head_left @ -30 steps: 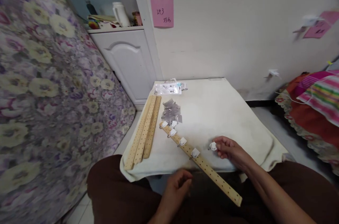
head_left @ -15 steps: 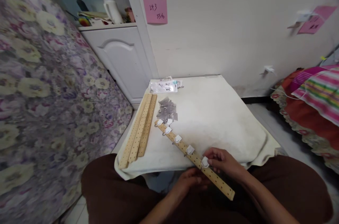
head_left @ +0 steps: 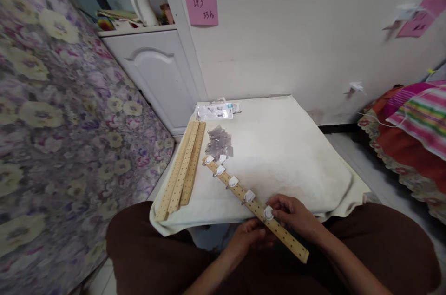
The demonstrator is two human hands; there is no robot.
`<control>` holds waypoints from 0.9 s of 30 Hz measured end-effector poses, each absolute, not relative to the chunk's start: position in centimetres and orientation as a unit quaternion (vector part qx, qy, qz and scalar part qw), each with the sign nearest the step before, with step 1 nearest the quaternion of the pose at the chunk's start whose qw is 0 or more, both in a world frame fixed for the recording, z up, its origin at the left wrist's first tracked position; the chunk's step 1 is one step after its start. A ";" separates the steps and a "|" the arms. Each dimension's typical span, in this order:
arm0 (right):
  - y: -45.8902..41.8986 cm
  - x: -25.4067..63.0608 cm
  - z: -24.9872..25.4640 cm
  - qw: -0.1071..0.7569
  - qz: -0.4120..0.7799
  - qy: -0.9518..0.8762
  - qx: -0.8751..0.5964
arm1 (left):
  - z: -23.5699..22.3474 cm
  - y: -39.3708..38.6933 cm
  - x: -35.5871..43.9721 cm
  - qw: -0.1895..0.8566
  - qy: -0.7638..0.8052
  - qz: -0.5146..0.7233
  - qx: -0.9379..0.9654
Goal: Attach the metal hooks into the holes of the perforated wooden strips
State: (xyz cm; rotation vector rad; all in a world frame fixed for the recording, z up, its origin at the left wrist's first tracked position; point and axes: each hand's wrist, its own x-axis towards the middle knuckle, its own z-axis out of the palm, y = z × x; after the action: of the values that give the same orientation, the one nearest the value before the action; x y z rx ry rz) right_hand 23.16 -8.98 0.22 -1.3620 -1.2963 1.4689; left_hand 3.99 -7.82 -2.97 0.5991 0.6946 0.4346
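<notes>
Right hand (head_left: 291,214) has swung a tagged ring (head_left: 268,213) onto the holed wooden strip (head_left: 291,243); left hand (head_left: 248,235) is underneath now.
Right's pinching that ring, can't tell left's grip. Strip juts past the worktop's (head_left: 278,141) front edge: four other rings (head_left: 232,181) on, near-end holes bare, greyish pile (head_left: 218,141) left over.

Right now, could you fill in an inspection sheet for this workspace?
Surface: pale cloth, drooping over the near edge.
Job's things: perforated wooden strip with white tags along it; three similar strips at left.
Clutter: pile of small greyish pieces; clear plastic package behind.
Hands: right hand pinches one tag at the strip; left hand beneath, grip unclear.
Cables: white cable by striped fabric.
Surroundings: floral curtain, white cabinet, pink note.
</notes>
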 end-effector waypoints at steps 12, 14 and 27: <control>-9.1 22.9 0.3 0.362 0.517 -0.549 -0.548 | -2.4 -7.8 4.3 0.869 0.355 0.209 0.275; -9.1 22.8 0.3 0.365 0.510 -0.551 -0.551 | -2.3 -7.8 4.3 0.868 0.361 0.205 0.274; -9.1 22.7 0.2 0.359 0.514 -0.546 -0.556 | -3.0 -7.7 4.0 0.872 0.355 0.203 0.270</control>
State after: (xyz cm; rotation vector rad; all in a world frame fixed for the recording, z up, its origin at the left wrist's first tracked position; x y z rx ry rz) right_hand 22.71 -9.11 0.23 -1.4332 -1.4087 1.3258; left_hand 4.01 -7.72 -2.99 0.5642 0.7423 0.4238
